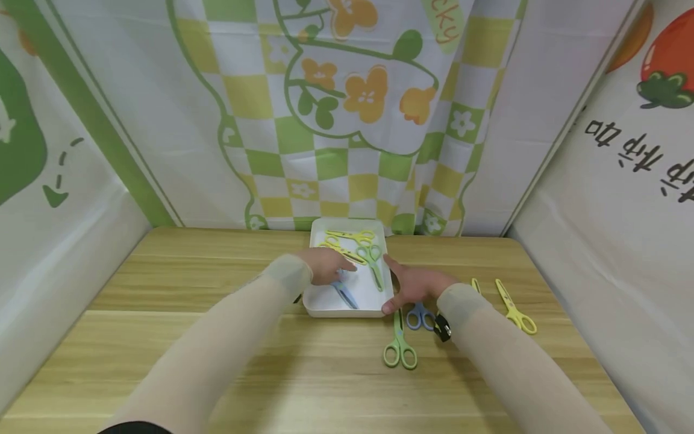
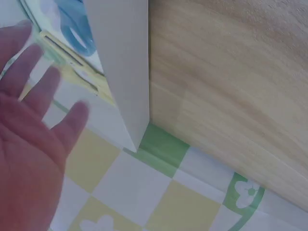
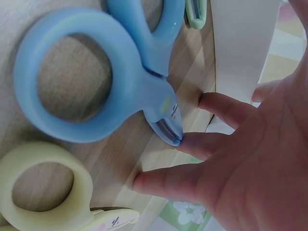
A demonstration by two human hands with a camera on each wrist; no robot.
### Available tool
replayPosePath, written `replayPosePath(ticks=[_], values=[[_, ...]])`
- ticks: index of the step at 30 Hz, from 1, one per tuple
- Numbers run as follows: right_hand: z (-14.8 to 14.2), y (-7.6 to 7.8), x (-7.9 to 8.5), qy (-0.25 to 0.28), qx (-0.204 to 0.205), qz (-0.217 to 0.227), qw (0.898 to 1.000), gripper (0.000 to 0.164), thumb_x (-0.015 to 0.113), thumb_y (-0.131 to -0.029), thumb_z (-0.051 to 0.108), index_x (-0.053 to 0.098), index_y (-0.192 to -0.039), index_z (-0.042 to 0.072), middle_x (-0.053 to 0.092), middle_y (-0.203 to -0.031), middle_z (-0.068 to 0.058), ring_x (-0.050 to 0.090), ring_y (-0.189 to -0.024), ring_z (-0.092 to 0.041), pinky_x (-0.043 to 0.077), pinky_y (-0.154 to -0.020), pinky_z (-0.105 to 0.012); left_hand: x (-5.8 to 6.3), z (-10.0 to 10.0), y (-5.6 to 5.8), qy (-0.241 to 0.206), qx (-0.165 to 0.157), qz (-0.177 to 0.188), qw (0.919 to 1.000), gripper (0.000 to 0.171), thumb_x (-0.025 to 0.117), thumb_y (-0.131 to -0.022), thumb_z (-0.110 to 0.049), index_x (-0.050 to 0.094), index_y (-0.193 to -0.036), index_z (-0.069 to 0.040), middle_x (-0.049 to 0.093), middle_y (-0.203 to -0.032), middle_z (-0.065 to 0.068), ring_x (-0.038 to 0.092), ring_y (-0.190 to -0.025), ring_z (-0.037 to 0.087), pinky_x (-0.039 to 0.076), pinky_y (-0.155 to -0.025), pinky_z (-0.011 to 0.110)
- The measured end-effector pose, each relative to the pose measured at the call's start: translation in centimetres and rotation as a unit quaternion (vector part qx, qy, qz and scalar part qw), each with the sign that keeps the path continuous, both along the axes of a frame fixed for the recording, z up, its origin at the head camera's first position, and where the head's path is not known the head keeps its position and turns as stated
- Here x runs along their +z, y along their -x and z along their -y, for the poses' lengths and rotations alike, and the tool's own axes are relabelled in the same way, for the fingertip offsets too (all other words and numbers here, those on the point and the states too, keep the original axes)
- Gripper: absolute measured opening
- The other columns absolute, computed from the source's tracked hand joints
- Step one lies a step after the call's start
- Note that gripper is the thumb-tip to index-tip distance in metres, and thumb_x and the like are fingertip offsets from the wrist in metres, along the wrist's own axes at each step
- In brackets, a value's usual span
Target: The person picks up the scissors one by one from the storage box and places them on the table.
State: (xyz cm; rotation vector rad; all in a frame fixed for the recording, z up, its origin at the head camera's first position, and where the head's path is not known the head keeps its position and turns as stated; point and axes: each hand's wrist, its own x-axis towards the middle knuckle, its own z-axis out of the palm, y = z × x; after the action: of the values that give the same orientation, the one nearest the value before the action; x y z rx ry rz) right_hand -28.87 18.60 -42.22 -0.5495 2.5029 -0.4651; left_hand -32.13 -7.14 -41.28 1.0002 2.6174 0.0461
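A white tray (image 1: pixel 347 313) stands at the back of the table, holding several scissors: two yellow pairs (image 1: pixel 365 237), a green pair (image 1: pixel 374 271) and a blue pair (image 1: pixel 345 295). My left hand (image 1: pixel 324 265) hovers over the tray's left part, fingers extended and nothing in its grasp; it partly hides the blue pair. At the tray's right wall is my right hand (image 1: pixel 417 284), fingers spread and thumb by the near corner. In the right wrist view its fingertips reach the tabletop beside another pair of blue scissors (image 3: pixel 161 106).
Right of the tray lie green scissors (image 1: pixel 399 345), and yellow scissors (image 1: pixel 512 310) farther right. Another yellow pair (image 1: pixel 476 285) is mostly hidden by my right arm. A checked curtain (image 1: pixel 347 175) hangs behind the wooden table (image 1: pixel 320 374), with printed cloth on both sides.
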Motion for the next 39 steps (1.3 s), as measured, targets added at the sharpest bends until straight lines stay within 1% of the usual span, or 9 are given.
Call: replayPosePath(ticks=[4, 7, 11, 13, 15, 18, 23, 30, 39], values=[[0.2, 0.0, 0.1, -0.003, 0.001, -0.004, 1.000, 0.134, 0.083, -0.073, 0.058, -0.006, -0.160, 0.009, 0.017, -0.160, -0.025, 0.022, -0.146, -0.033, 0.021, -0.116, -0.044, 0.1, -0.3, -0.3, 0.034, 0.035, 0.009, 0.9988, 0.041, 0.056, -0.100, -0.008, 0.064, -0.136, -0.024, 0.057, -0.141, -0.004, 0.046, -0.135, 0.022, 0.035, -0.111, 0.042], [0.2, 0.0, 0.1, -0.002, 0.001, -0.006, 1.000, 0.134, 0.084, -0.072, 0.059, -0.005, -0.160, 0.009, 0.017, -0.160, -0.025, 0.022, -0.146, -0.033, 0.021, -0.117, -0.044, 0.2, -0.3, -0.5, 0.040, 0.046, -0.012, 0.9981, 0.033, 0.057, -0.100, -0.011, 0.068, -0.130, -0.022, 0.061, -0.135, -0.004, 0.052, -0.128, 0.021, 0.039, -0.107, 0.043], [0.3, -0.1, 0.2, -0.002, 0.000, -0.006, 1.000, 0.135, 0.084, -0.072, 0.058, -0.005, -0.160, 0.009, 0.017, -0.160, -0.025, 0.022, -0.146, -0.033, 0.021, -0.117, -0.044, 0.1, -0.3, -0.5, 0.050, 0.049, -0.037, 0.9969, 0.019, 0.056, -0.100, -0.014, 0.075, -0.101, -0.017, 0.070, -0.106, -0.004, 0.062, -0.101, 0.019, 0.045, -0.096, 0.044], [0.3, -0.1, 0.2, -0.004, 0.001, -0.006, 1.000, 0.135, 0.084, -0.071, 0.059, -0.005, -0.160, 0.010, 0.018, -0.160, -0.024, 0.022, -0.146, -0.033, 0.021, -0.116, -0.044, 0.1, -0.4, -0.5, 0.060, 0.041, -0.049, 0.9962, 0.020, 0.056, -0.099, -0.013, 0.070, -0.084, -0.017, 0.068, -0.089, -0.003, 0.061, -0.087, 0.017, 0.046, -0.093, 0.045], [0.3, -0.1, 0.2, -0.004, 0.000, -0.004, 1.000, 0.135, 0.084, -0.071, 0.059, -0.005, -0.160, 0.010, 0.017, -0.160, -0.024, 0.022, -0.146, -0.033, 0.021, -0.116, -0.044, -0.1, -0.4, -0.5, 0.072, 0.033, -0.059, 0.9951, 0.024, 0.057, -0.098, -0.012, 0.064, -0.076, -0.017, 0.064, -0.080, -0.003, 0.060, -0.082, 0.017, 0.046, -0.095, 0.049], [0.2, 0.0, 0.2, 0.000, -0.002, 0.000, 1.000, 0.135, 0.084, -0.072, 0.058, -0.006, -0.160, 0.009, 0.017, -0.160, -0.025, 0.021, -0.146, -0.034, 0.021, -0.117, -0.045, -0.3, -0.4, -0.4, 0.093, 0.031, -0.073, 0.9925, 0.024, 0.056, -0.099, -0.011, 0.064, -0.077, -0.017, 0.066, -0.081, -0.001, 0.063, -0.086, 0.019, 0.044, -0.098, 0.054], [0.2, 0.0, 0.2, 0.009, -0.005, 0.004, 1.000, 0.134, 0.085, -0.073, 0.054, -0.005, -0.159, 0.006, 0.016, -0.160, -0.027, 0.020, -0.146, -0.036, 0.020, -0.117, -0.047, -0.8, -0.5, -0.2, 0.112, 0.038, -0.083, 0.9895, 0.020, 0.054, -0.102, -0.011, 0.070, -0.090, -0.014, 0.072, -0.098, 0.005, 0.066, -0.102, 0.027, 0.040, -0.103, 0.059], [0.1, -0.1, 0.3, 0.000, -0.009, -0.001, 1.000, 0.132, 0.085, -0.072, 0.054, -0.003, -0.161, 0.012, 0.018, -0.161, -0.023, 0.022, -0.146, -0.033, 0.020, -0.117, -0.045, -1.3, -0.4, -0.1, 0.099, 0.038, -0.092, 0.9901, 0.021, 0.053, -0.102, -0.011, 0.070, -0.090, -0.015, 0.072, -0.098, 0.005, 0.066, -0.103, 0.028, 0.038, -0.103, 0.062], [-0.1, -0.6, 0.3, 0.014, -0.003, -0.010, 1.000, 0.124, 0.085, -0.072, 0.055, 0.008, -0.162, 0.018, 0.020, -0.162, -0.016, 0.021, -0.146, -0.031, 0.020, -0.116, -0.047, -0.9, -0.5, -0.5, 0.095, 0.051, -0.075, 0.9914, 0.021, 0.053, -0.102, -0.009, 0.071, -0.093, -0.013, 0.072, -0.102, 0.007, 0.064, -0.107, 0.029, 0.034, -0.106, 0.061]])
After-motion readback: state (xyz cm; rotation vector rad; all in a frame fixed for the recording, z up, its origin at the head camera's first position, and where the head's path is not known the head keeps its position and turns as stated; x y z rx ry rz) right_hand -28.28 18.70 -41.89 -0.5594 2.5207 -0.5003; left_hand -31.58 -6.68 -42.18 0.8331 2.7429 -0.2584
